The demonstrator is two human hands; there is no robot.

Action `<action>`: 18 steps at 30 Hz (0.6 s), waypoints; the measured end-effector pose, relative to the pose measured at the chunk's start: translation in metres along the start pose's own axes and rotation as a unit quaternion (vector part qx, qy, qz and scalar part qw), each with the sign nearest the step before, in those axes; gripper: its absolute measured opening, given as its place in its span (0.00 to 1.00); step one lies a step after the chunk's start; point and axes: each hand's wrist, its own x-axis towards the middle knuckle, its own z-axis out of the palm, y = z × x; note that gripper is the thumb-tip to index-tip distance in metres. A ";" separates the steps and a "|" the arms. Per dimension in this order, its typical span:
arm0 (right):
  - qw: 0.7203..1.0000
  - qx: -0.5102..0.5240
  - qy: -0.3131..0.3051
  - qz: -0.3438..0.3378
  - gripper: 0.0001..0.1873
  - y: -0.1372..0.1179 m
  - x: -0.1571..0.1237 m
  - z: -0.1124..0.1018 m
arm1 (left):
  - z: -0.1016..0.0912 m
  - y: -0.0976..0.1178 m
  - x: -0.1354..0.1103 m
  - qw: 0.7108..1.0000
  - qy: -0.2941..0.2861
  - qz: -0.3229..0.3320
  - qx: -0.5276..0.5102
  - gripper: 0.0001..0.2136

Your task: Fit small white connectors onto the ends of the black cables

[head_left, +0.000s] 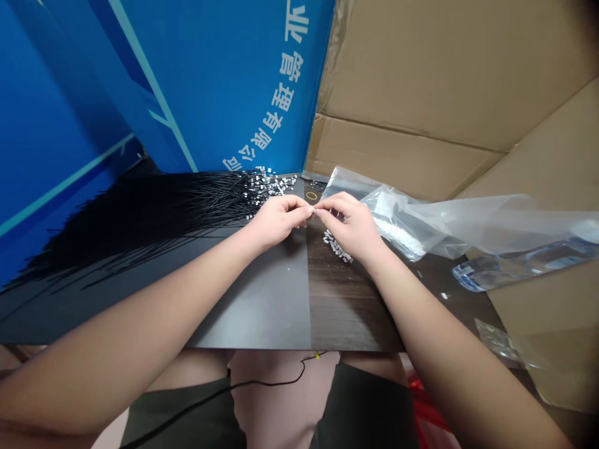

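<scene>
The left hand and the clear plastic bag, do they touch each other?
Apart. The head view shows the right hand lying between the left hand and the clear plastic bag, so a plain gap separates them.

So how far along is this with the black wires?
Quite far, it seems: many black wires already end in small white pieces. The left hand and right hand pinch something tiny between their fingers. Still loose: a small heap of white pieces and more in a clear plastic bag.
</scene>
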 end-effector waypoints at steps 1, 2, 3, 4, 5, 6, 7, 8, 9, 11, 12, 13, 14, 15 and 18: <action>1.000 -0.001 0.001 0.001 0.05 0.001 0.001 -0.003 | -0.001 -0.002 0.001 1.000 -0.002 -0.006 0.000 0.11; 1.000 -0.009 0.008 0.008 0.06 0.003 0.002 -0.007 | -0.002 -0.004 0.001 1.000 -0.007 -0.014 0.007 0.10; 0.999 -0.024 0.022 0.022 0.06 0.005 0.004 -0.011 | -0.004 -0.006 0.002 0.999 -0.014 -0.021 0.022 0.09; 0.997 -0.049 0.041 0.043 0.06 0.007 0.007 -0.015 | -0.005 -0.009 0.002 0.998 -0.026 -0.028 0.045 0.08; 0.992 -0.082 0.056 0.072 0.07 0.009 0.012 -0.018 | -0.006 -0.011 0.002 0.996 -0.039 -0.033 0.069 0.08; 0.986 -0.118 0.057 0.102 0.08 0.012 0.018 -0.021 | -0.006 -0.013 0.001 0.994 -0.053 -0.034 0.094 0.08; 0.979 -0.152 0.039 0.129 0.08 0.013 0.027 -0.022 | -0.006 -0.014 0.001 0.991 -0.066 -0.033 0.115 0.07; 0.971 -0.186 0.005 0.151 0.09 0.015 0.036 -0.021 | -0.006 -0.016 0.000 0.988 -0.075 -0.029 0.133 0.08; 0.962 -0.218 -0.042 0.160 0.10 0.017 0.048 -0.019 | -0.005 -0.016 0.000 0.986 -0.081 -0.023 0.146 0.08; 0.942 -0.282 -0.104 0.151 0.13 0.021 0.073 -0.010 | -0.002 -0.017 -0.001 0.983 -0.085 -0.011 0.162 0.08; 0.931 -0.309 -0.121 0.151 0.14 0.024 0.086 -0.005 | -0.001 -0.016 -0.002 0.982 -0.087 -0.004 0.166 0.08; 0.921 -0.327 -0.142 0.155 0.13 0.027 0.098 0.002 | 0.000 -0.016 -0.002 0.982 -0.089 0.003 0.168 0.08; 0.912 -0.340 -0.163 0.163 0.13 0.031 0.109 0.008 | 0.001 -0.016 -0.002 0.982 -0.091 0.010 0.168 0.07; 0.901 -0.353 -0.185 0.173 0.13 0.034 0.120 0.015 | 0.002 -0.015 -0.003 0.981 -0.094 0.016 0.170 0.07; 0.870 -0.383 -0.243 0.194 0.12 0.046 0.143 0.032 | 0.004 -0.013 -0.005 0.977 -0.108 0.044 0.181 0.06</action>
